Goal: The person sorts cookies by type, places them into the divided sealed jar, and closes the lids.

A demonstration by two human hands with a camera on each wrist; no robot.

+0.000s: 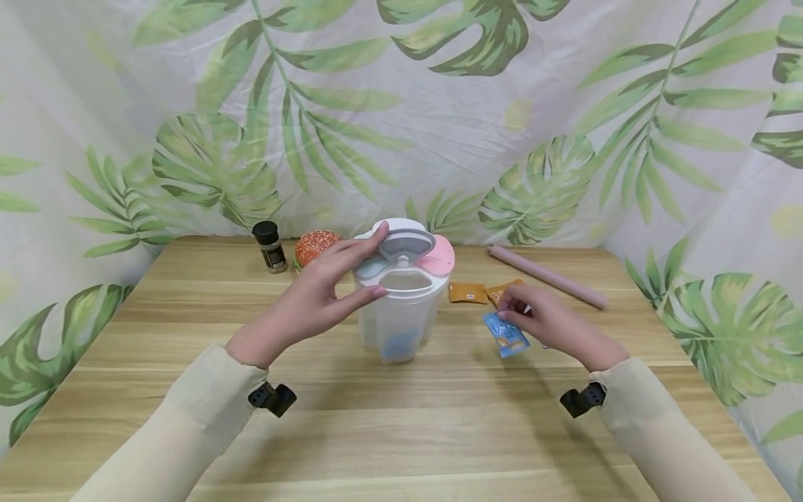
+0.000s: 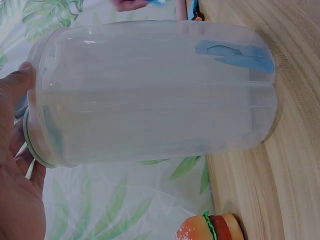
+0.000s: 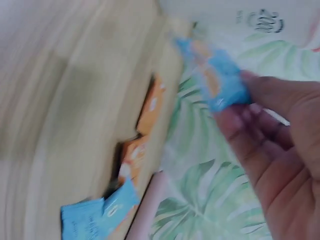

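A clear plastic storage container [image 1: 400, 317] with a white lid, coloured sections and a raised grey flap [image 1: 406, 242] stands upright on the table. My left hand [image 1: 320, 286] holds its lid from the left, thumb at the front rim and index fingertip by the flap; in the left wrist view other fingers curl at the lid's edge. A blue packet [image 2: 237, 56] shows through the wall near the bottom. To the right of the container, my right hand [image 1: 542, 321] pinches a small blue snack packet [image 1: 505, 336] between thumb and fingers.
Two orange packets [image 1: 467, 293] lie right of the container. More blue packets [image 3: 82, 218] lie near them in the right wrist view. A pinkish rod [image 1: 548, 277] lies at the back right. Behind my left hand are a toy hamburger [image 1: 316, 245] and a black-capped jar [image 1: 270, 247].
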